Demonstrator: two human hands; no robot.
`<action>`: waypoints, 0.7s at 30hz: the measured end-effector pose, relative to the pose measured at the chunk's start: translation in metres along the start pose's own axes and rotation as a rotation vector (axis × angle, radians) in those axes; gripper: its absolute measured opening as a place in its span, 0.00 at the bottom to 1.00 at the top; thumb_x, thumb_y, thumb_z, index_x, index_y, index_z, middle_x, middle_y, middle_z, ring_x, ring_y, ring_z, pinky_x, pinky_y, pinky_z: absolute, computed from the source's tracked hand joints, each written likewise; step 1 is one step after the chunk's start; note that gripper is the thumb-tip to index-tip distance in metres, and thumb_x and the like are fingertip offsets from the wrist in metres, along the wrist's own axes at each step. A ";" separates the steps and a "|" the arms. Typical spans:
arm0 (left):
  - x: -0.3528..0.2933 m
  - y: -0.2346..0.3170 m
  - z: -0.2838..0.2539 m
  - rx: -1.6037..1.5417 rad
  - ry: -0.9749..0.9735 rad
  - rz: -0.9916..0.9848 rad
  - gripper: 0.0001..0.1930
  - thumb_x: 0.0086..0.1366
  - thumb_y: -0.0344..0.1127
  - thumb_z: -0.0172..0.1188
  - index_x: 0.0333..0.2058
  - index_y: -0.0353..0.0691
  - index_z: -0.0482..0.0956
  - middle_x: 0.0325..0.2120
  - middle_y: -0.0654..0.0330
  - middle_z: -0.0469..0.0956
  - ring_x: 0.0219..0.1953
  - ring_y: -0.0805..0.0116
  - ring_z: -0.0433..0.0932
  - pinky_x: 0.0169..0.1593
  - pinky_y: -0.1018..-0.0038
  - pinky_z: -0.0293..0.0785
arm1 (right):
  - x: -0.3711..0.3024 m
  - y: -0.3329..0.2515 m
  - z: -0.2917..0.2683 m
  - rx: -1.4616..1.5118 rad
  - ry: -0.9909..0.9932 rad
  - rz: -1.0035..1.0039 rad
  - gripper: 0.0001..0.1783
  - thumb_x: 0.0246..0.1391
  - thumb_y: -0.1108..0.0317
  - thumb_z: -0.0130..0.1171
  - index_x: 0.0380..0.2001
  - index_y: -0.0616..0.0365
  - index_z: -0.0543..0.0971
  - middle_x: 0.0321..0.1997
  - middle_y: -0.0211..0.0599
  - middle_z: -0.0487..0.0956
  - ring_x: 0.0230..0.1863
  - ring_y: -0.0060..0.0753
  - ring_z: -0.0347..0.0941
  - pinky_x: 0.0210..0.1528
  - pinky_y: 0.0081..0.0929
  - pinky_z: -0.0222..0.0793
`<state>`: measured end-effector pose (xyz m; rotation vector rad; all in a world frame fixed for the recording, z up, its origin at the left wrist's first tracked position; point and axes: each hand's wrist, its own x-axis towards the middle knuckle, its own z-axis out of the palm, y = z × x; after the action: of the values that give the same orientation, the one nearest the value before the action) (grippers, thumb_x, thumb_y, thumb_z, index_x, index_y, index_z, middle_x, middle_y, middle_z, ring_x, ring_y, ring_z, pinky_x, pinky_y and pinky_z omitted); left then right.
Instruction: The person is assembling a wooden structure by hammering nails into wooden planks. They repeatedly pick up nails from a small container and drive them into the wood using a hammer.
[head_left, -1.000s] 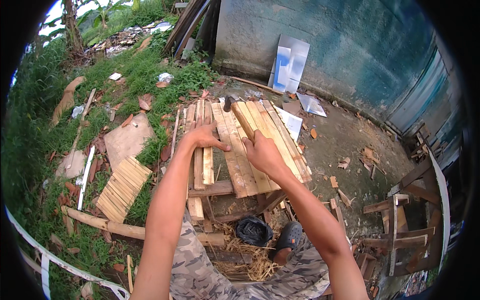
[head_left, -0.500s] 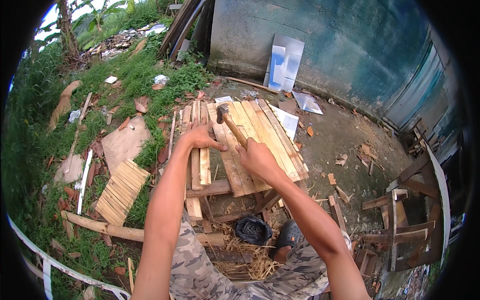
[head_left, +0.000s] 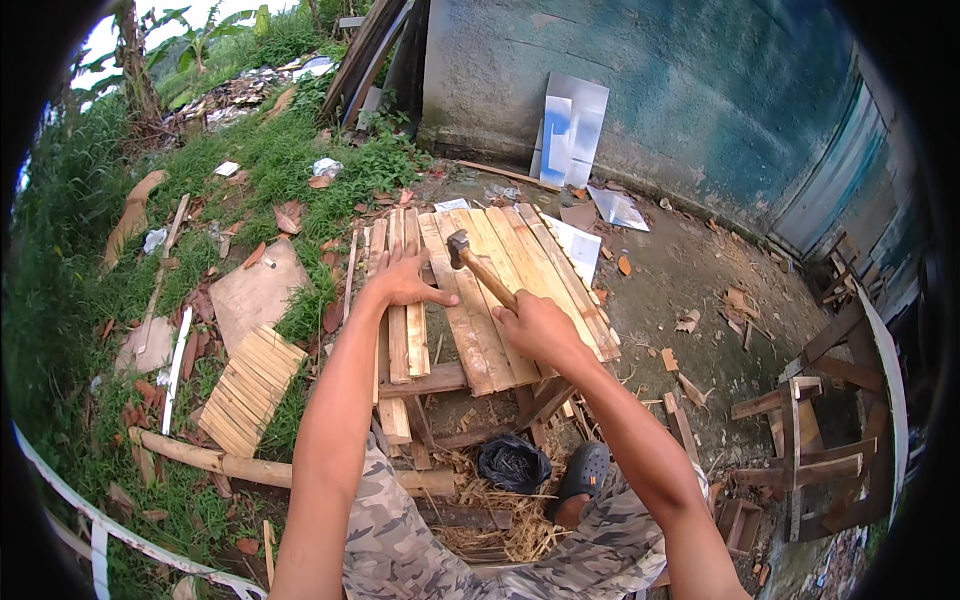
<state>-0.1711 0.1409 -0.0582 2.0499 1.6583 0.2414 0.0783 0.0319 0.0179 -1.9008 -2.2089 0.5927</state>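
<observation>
Wooden planks lie side by side over a low wooden frame in front of me. My right hand is closed round the wooden handle of a hammer. Its dark metal head hangs over the left planks of the joined group, pointing away from me. My left hand lies spread over the narrow strips at the left, with the thumb reaching to the edge of the neighbouring plank. A gap separates those strips from the wider planks. Whether the left hand pinches a nail cannot be made out.
A black plastic bag of nails sits on wood shavings by my shoe. To the left are a slatted wooden panel and a log on grass. Wooden frames stand at right; metal sheets lean on the wall.
The hammer and my right hand have shifted slightly right and toward me. My left hand stays spread on the strips. The whole view has moved a little.
</observation>
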 end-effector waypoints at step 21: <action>-0.062 0.057 0.005 0.286 0.454 -0.291 0.19 0.51 0.40 0.70 0.36 0.29 0.85 0.40 0.38 0.82 0.45 0.41 0.82 0.50 0.55 0.79 | -0.091 0.110 0.011 1.049 0.346 0.052 0.17 0.71 0.56 0.53 0.33 0.58 0.70 0.19 0.24 0.68 0.11 0.15 0.62 0.12 0.19 0.56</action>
<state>-0.1346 0.0726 -0.0253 2.0167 2.3615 0.4118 0.1899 -0.0467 -0.0238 -1.3302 -1.2099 1.0503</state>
